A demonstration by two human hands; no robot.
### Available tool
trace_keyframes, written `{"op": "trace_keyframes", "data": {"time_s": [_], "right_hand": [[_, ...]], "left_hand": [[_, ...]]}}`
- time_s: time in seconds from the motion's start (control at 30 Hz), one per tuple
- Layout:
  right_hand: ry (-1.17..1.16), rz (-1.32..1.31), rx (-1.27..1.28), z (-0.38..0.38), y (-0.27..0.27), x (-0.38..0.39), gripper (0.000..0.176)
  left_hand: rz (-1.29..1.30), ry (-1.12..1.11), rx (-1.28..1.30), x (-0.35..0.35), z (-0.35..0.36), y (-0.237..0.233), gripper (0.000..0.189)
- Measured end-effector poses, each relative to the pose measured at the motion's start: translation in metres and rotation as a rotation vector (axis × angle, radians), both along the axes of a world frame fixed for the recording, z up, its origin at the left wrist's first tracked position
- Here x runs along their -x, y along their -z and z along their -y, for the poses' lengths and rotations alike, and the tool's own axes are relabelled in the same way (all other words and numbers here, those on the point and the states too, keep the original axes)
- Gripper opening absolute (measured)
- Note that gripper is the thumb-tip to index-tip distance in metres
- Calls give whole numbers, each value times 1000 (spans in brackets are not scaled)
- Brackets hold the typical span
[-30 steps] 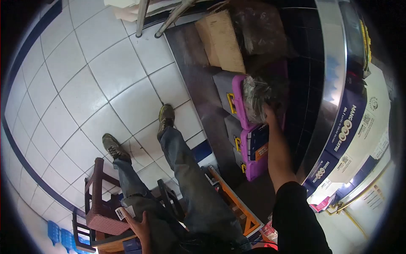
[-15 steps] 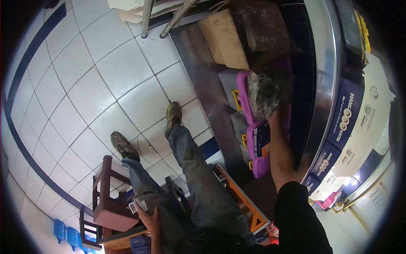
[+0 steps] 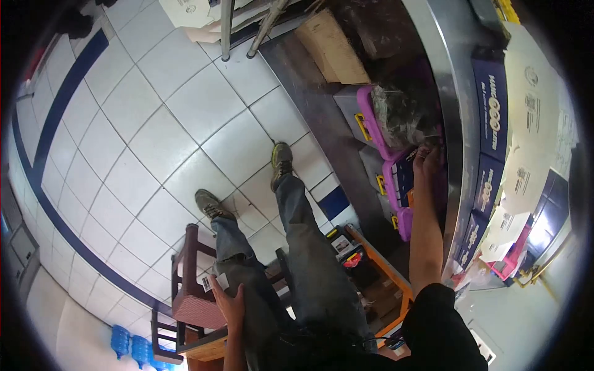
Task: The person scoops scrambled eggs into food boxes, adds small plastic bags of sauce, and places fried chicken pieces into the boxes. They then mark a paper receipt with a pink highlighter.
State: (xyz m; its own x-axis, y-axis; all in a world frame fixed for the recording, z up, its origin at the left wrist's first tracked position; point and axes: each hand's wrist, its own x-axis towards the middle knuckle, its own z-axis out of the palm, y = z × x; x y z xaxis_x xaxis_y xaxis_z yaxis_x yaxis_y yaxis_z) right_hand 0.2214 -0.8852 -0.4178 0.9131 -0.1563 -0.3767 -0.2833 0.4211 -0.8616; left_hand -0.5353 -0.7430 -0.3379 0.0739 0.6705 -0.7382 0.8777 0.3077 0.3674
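Note:
My left hand [image 3: 230, 303], near my thigh, is closed on a small white labelled box [image 3: 206, 282]. On the right, my right hand [image 3: 427, 159] reaches to the shelf under the metal counter. Its fingers are curled at the lower end of a crumpled clear plastic bag [image 3: 399, 120] and appear to pinch it. What the bag contains is hard to make out. It lies on a grey storage box with a purple lid [image 3: 366, 111] and yellow latches. Just below the bag, a dark printed box [image 3: 404, 179] lies on another purple-lidded box [image 3: 390, 185], close to my right wrist.
A cardboard piece [image 3: 331, 46] stands farther along the shelf. The metal counter edge [image 3: 448, 80] runs above my right arm, with dark printed boxes [image 3: 492, 105] on it. A brown woven stool [image 3: 201, 309] and an orange-edged wooden unit [image 3: 387, 266] flank my legs.
The view has shifted, so the floor and shelf sit differently in it. My right hand remains at the bag's lower end, with its fingers now more visible. The left still holds the white box.

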Motion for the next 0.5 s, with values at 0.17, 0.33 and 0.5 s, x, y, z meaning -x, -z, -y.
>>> {"op": "trace_keyframes", "data": {"time_s": [0.17,0.33,0.5], "right_hand": [[-152,-310,-264,-54,-63,151,19],[-330,-506,-454,-93,-111,321,22],[-523,-652,-286,-117,-214,440,29]], "left_hand": [[45,152,-89,34,-39,6,93],[280,-264,151,75,-86,-14,89],[257,-136,-17,101,-126,-71,83]]}}
